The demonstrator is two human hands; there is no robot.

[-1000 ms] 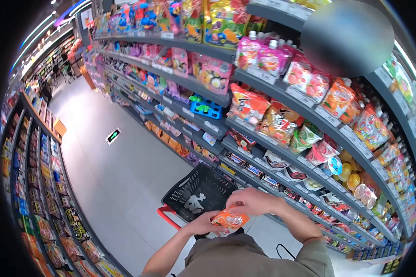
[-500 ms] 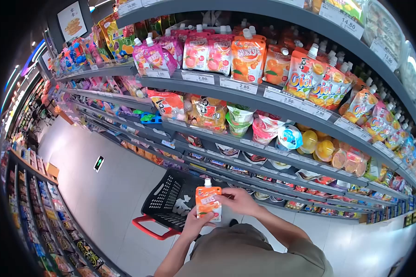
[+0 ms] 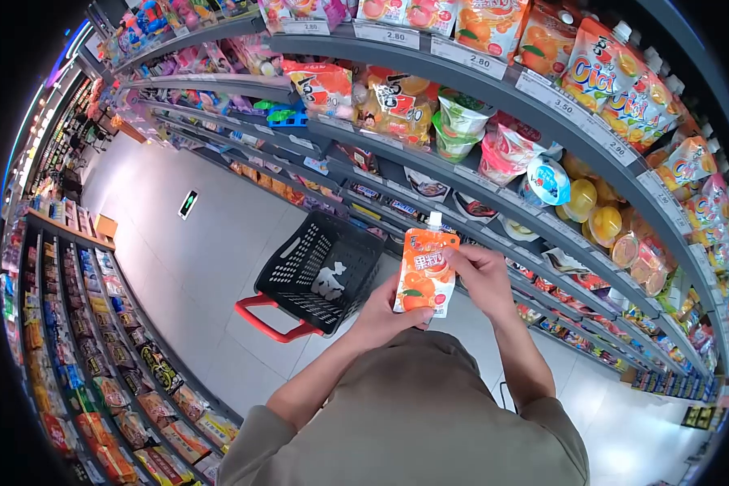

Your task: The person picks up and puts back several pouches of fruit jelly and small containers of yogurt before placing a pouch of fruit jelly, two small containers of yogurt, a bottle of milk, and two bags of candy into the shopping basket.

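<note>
A: What stood biggest around the black basket [image 3: 287, 266]?

B: The tall snack shelves [image 3: 502, 77], which curved past it beyond and to its right. Lower shelves [image 3: 81, 348] full of packets ran along to its left, and the pale tiled floor [image 3: 146, 243] spread between. Our olive-grey shirt [image 3: 405, 413] filled the space nearer us than the basket.

A: And the basket itself?

B: Open at the top, with holes in its sides and a red handle [image 3: 269, 326] on the side near us. A crumpled white thing [image 3: 329, 281] lay inside it.

A: Where did we have our hands?

B: Both were just right of the basket as we looked down. Our left hand [image 3: 385, 314] was closed round the lower left of an orange pouch [image 3: 425, 279], thumb across its front; the fingers behind it were hidden, so we couldn't tell how they lay. Our right hand [image 3: 479, 271] had its thumb and forefinger nearly together, pinching the pouch's upper right edge, with the other fingers curled.

A: So the pouch was out of the basket?

B: Yes, upright, printed front towards us, between our two hands, its white cap [image 3: 435, 219] on top.

A: Anything smaller?

B: A little floor sign [image 3: 188, 204] with a green mark, beyond the basket and to its left.
</note>
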